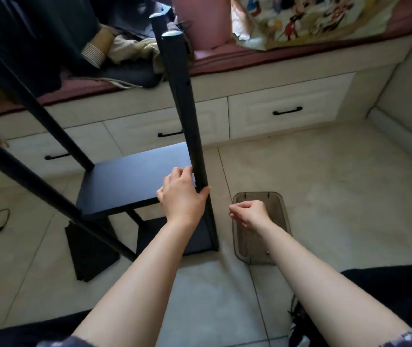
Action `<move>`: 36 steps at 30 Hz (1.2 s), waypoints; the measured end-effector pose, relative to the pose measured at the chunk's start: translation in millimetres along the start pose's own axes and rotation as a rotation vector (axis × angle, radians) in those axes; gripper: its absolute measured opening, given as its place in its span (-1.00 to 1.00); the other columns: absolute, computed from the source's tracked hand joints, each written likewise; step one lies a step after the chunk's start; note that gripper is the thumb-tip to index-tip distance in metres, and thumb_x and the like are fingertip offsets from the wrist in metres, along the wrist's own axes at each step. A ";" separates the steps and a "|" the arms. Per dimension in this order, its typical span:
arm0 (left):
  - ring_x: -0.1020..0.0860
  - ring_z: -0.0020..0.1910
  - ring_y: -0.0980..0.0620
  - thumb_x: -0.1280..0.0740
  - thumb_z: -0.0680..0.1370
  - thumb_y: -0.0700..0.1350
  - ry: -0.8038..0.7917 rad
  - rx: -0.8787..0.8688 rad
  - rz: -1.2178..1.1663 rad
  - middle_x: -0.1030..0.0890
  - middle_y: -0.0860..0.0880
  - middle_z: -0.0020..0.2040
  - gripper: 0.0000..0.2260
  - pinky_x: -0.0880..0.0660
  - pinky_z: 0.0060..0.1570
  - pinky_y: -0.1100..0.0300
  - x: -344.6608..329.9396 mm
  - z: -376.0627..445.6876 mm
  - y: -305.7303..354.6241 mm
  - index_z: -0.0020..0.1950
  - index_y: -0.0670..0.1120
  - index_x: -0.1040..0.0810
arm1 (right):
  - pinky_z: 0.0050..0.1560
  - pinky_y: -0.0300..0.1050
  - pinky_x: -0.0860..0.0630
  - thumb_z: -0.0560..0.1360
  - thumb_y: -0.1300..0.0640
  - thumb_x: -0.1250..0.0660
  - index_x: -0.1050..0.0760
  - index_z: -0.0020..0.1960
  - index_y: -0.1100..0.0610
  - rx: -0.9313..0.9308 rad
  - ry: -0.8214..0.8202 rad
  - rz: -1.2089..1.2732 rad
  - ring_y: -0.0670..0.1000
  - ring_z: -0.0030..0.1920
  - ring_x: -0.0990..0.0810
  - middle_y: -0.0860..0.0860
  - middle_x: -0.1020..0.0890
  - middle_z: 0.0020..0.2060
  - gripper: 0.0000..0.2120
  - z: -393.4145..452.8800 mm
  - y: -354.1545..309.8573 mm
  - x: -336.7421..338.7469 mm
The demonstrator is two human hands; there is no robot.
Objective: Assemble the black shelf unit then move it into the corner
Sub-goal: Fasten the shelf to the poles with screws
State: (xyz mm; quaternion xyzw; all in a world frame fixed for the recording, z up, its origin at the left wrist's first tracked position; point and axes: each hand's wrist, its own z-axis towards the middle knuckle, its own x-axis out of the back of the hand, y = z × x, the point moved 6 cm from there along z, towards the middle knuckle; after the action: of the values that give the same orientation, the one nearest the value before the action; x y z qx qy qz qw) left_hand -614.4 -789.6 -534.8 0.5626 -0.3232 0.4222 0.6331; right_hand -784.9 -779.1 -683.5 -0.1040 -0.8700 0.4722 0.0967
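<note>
- Shelf unit (pixel 134 181): black, part-built, standing on the tiled floor at centre left of the frame, before the drawers (pixel 287 108).
- Left hand (pixel 182 194): gripping the front post (pixel 187 121) at shelf height, thumb curling round it.
- Right hand (pixel 250 212): hovering loosely curled, holding nothing, over a grey tray (pixel 260 246) at lower centre.

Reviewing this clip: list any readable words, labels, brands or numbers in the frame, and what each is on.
None can be read.
The cartoon-print fabric on the bench shows pictures only, no legible lettering.
The black shelf unit, the grey plastic bin and the drawer fronts carry no visible labels or numbers.
</note>
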 end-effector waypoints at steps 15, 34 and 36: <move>-0.42 0.39 -0.24 -0.46 0.51 -0.26 -0.118 0.019 -0.198 -0.58 -0.09 0.15 -0.80 -0.22 0.43 -0.33 9.8 10.8 10.6 0.09 -0.08 -0.57 | -0.18 -0.20 -0.49 0.59 0.08 -0.32 -0.46 -0.11 0.00 0.284 -0.040 -0.117 0.00 -0.01 -0.65 0.07 -0.67 -0.05 -0.90 -30.7 -52.6 -49.3; -0.64 0.07 0.08 -0.54 0.47 -0.06 -0.062 -0.030 -0.346 -0.68 -0.01 0.02 -0.71 -0.61 0.13 0.05 152.3 28.1 -110.5 0.14 -0.12 -0.63 | -0.30 -0.45 -0.42 0.59 0.06 -0.31 -0.48 -0.06 0.05 0.574 -0.283 -0.354 -0.17 -0.13 -0.57 -0.05 -0.60 -0.14 -0.92 -76.3 -105.4 -161.8; -0.64 0.09 0.08 -0.54 0.46 -0.06 -0.054 -0.007 -0.391 -0.68 0.00 0.04 -0.67 -0.60 0.15 0.05 158.1 30.2 -123.4 0.17 -0.12 -0.62 | -0.18 -0.39 -0.52 0.59 0.09 -0.33 -0.50 -0.05 0.07 0.602 -0.299 -0.327 -0.13 -0.10 -0.62 -0.04 -0.63 -0.15 -0.93 -79.7 -111.8 -168.2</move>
State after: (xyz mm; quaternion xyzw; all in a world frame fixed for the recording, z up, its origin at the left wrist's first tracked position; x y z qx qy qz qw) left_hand -432.9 -793.6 -444.4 0.6236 -0.2261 0.2751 0.6959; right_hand -612.3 -820.6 -558.5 0.1397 -0.7017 0.6952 0.0691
